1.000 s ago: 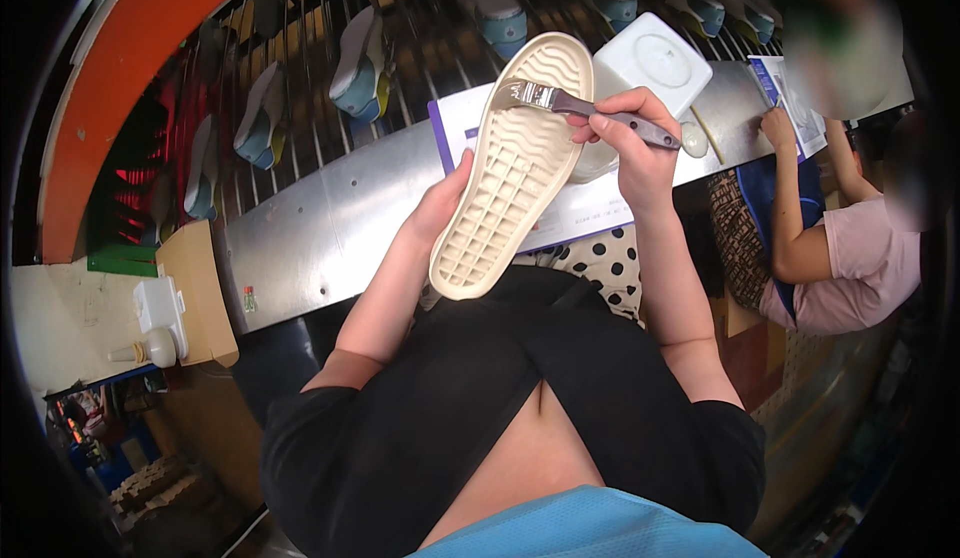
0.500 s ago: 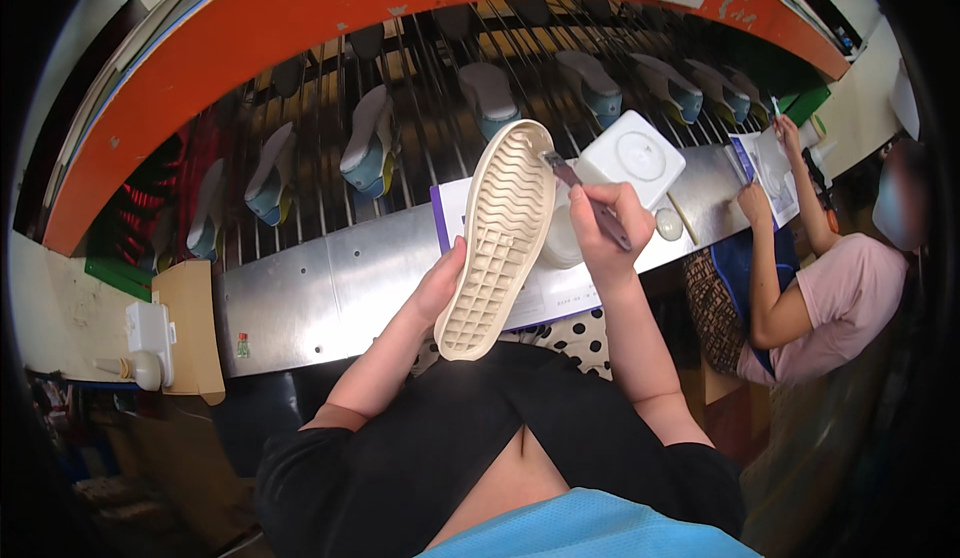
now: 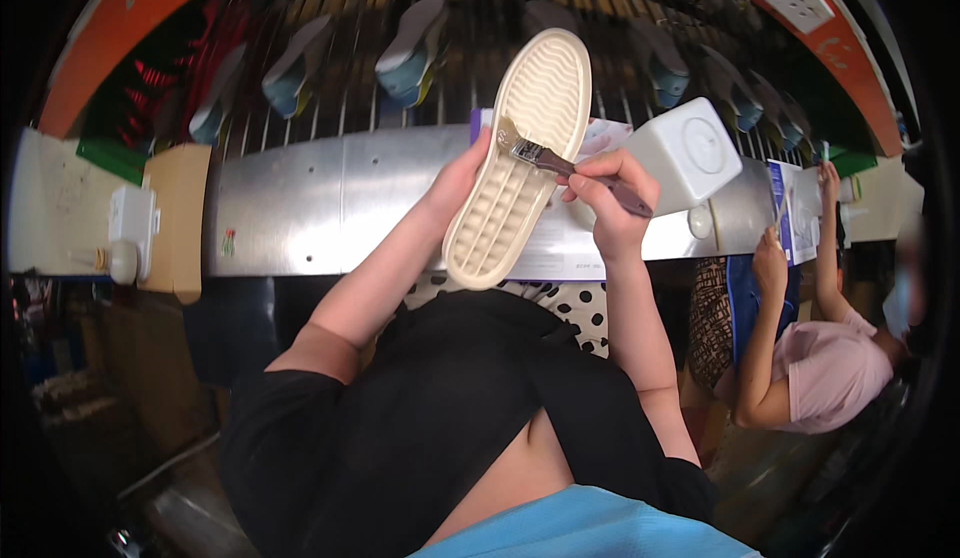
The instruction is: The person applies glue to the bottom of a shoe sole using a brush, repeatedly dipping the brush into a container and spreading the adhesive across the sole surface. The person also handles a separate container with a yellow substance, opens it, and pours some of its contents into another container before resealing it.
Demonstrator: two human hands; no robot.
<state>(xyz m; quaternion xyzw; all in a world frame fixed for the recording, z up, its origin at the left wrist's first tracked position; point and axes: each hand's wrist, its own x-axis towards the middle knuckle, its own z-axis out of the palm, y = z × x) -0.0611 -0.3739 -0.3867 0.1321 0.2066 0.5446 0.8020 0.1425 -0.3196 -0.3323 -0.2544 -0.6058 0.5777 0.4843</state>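
Left hand (image 3: 458, 180) and right hand (image 3: 615, 198) are apart over the tabletop (image 3: 365, 183); a white container (image 3: 690, 158) is near on the right, more room at left. Cream sole (image 3: 500, 223) is between them, long axis leaning to far right, left edge gripped by left hand; brush (image 3: 549, 161), clamped by right hand, touches it beside left hand
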